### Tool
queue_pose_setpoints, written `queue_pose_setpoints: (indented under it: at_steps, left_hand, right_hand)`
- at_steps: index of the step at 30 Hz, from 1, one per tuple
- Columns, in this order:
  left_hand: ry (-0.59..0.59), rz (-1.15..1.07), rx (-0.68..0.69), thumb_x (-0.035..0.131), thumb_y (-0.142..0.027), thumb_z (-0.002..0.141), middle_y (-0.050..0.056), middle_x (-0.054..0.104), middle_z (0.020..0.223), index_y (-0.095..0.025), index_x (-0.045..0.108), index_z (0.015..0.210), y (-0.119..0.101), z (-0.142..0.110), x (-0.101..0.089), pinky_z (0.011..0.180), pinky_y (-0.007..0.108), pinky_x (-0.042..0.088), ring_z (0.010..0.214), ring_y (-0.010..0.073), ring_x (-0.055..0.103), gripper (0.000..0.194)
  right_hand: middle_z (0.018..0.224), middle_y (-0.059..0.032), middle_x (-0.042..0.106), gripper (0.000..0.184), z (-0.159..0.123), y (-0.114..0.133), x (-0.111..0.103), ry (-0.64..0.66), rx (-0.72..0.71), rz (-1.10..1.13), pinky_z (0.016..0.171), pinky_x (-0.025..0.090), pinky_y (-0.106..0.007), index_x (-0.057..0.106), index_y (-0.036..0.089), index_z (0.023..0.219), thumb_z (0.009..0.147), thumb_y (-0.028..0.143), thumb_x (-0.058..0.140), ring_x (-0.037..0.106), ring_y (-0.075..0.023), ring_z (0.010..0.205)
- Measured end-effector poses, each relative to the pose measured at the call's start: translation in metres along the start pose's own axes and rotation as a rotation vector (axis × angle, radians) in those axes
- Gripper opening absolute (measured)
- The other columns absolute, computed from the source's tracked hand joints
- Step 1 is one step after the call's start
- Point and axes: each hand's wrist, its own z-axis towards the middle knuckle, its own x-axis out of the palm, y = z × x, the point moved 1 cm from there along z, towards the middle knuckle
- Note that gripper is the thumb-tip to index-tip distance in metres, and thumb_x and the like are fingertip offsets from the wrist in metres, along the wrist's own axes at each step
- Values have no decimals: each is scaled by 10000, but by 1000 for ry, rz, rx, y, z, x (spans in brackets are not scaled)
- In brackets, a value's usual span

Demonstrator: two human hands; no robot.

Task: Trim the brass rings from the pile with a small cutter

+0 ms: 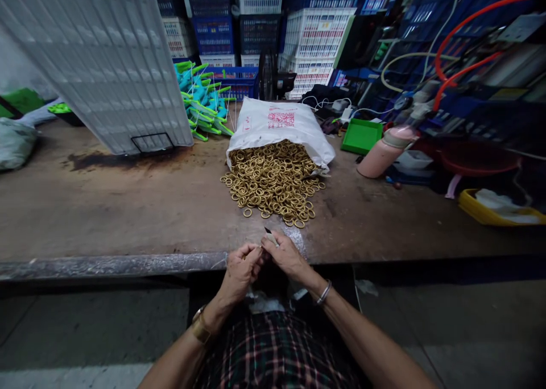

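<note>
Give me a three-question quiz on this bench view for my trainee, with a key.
1. True or false: the gold rings spill from a white bag.
2. Which hand holds the small blade: left hand or right hand?
3. The green tray sits on which side of the bag: A left, B right?

Key: 1 true. 2 right hand. 3 B.
</note>
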Motion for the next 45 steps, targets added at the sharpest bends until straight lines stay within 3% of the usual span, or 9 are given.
queue_pose_setpoints:
  at_steps: [5,10,14,18,22,28,32,39,45]
  left_hand:
    - [54,-127,-118,641,-442,666,-44,494,597,-155,508,774,1,-2,0,342,138,174,390,24,352,334]
    - [63,-191,-92,636,-409,680,-45,496,593,-150,508,759,1,-3,-2,349,137,184,391,19,344,300]
    - [57,-192,-52,635,-394,685,-45,497,593,-148,515,763,-1,-4,-2,356,142,193,398,22,348,285]
    - [3,-119,17,636,-424,676,-41,500,608,-150,517,745,-1,-3,-3,352,148,184,400,23,344,307]
    - [-63,-29,62,638,-459,661,-45,491,575,-152,518,734,1,-1,-5,363,156,202,395,27,330,337]
    - [-87,36,108,631,-438,678,-74,399,488,-153,522,702,7,1,-9,397,164,216,404,32,298,305]
    - [-67,-25,103,631,-420,688,-64,436,505,-153,494,670,8,-1,-9,384,162,195,394,25,284,300]
    - [70,-236,-21,665,-389,677,-44,488,557,-144,498,687,-5,-19,-2,354,154,186,370,13,297,297]
    - [53,-472,-118,646,-396,706,-1,543,699,-143,456,718,3,-10,-14,346,130,191,422,14,354,317]
  right_hand:
    - [581,57,432,210,-2,4,0,-49,-49,-119,518,309,-201,479,172,676,802,334,431,381,-84,544]
    - [563,57,432,198,-1,3,0,-66,-61,-144,509,303,-197,458,180,661,805,305,402,389,-86,525]
    - [557,45,444,202,-4,0,-3,-90,-112,-306,518,284,-201,447,184,643,816,274,393,397,-92,526]
    - [613,25,518,126,-12,1,-2,-8,-207,-535,540,268,-213,511,190,743,787,165,395,440,-104,554]
    - [699,-2,587,220,-17,1,1,43,-261,-727,568,258,-236,546,193,860,728,97,399,487,-127,611]
    - [783,-28,614,282,-18,1,4,90,-245,-827,601,264,-247,540,183,917,699,84,392,519,-145,680]
    - [743,-34,613,276,-16,2,4,113,-186,-913,568,247,-254,527,178,957,730,108,388,527,-151,648]
    - [793,-56,635,226,18,0,-10,-83,-81,-1034,557,253,-265,528,178,943,792,130,367,554,-163,665]
    - [923,-55,628,193,54,-3,-12,-228,-85,-1027,623,304,-256,469,191,1025,848,215,394,576,-164,795]
